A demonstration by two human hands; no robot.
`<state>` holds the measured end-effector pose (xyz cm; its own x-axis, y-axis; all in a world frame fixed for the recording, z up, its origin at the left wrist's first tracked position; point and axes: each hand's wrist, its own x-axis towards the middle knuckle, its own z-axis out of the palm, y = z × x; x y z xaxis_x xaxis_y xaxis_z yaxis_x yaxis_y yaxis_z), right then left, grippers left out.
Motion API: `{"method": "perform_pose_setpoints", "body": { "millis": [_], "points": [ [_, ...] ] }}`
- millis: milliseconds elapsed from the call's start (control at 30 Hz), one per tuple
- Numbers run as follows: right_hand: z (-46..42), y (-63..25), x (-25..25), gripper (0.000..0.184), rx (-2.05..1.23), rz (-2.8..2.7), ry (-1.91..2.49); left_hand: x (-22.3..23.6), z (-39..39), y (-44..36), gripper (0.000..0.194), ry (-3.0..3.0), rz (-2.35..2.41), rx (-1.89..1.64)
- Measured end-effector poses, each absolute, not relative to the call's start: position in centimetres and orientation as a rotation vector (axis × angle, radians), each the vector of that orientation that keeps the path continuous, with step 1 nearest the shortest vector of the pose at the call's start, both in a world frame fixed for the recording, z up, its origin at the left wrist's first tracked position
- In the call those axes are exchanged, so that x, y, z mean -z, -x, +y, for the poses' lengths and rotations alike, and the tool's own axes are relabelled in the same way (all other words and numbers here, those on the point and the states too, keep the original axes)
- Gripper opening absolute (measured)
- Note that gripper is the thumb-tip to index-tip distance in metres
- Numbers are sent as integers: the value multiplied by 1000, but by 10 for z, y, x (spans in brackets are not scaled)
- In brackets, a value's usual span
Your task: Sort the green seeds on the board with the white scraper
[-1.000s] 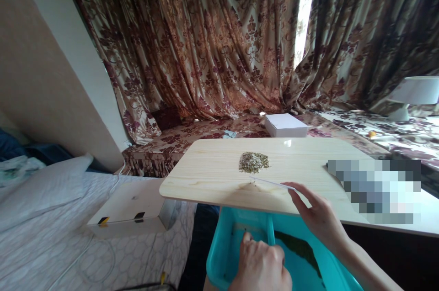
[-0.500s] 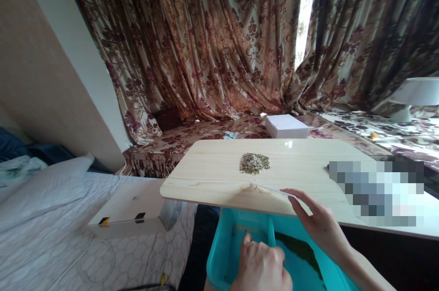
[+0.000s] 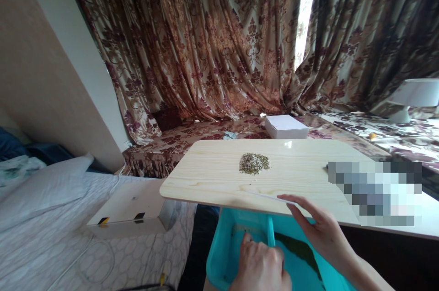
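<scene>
My right hand (image 3: 313, 220) pinches a thin white strip (image 3: 264, 194), perhaps a card seen edge-on, low over the near part of the wooden tabletop (image 3: 202, 172). Beyond it lies a pile of small green and white grains (image 3: 254, 164), with a few stray bits in front. Under the table's near edge is a turquoise divided tub (image 3: 214, 254). My left hand (image 3: 262, 263) is closed on the tub near its divider; its fingertips are partly hidden. Dark green material (image 3: 300, 252), too small to make out, lies in the right compartment.
A blurred-out object (image 3: 377, 195) covers the table's right side. Behind the table sits a white box (image 3: 286, 125) on patterned cloth. To the left, a larger white case (image 3: 133, 204) rests on the bed (image 3: 51, 245). A lamp (image 3: 416, 94) stands far right.
My right hand has drawn the white strip slightly nearer and to the left, towards the table edge. Small bits near its tip are no longer seen there. My left hand stays in place.
</scene>
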<state>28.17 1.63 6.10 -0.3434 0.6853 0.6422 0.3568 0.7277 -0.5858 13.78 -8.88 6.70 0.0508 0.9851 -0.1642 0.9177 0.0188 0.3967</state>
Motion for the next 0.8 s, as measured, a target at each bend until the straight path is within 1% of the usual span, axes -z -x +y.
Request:
{"method": "perform_pose_setpoints", "body": {
  "millis": [167, 567, 800],
  "points": [
    [36, -274, -63, 23, -341, -1935, 870, -64, -87, -136, 37, -1939, 1883, -251],
    [40, -275, -59, 23, -310, -2006, 844, -68, -90, -136, 38, -1955, 1895, -245],
    [25, -278, -53, 23, -486, -2061, 782, -65, -87, -135, 37, -1971, 1863, -173]
  ]
}}
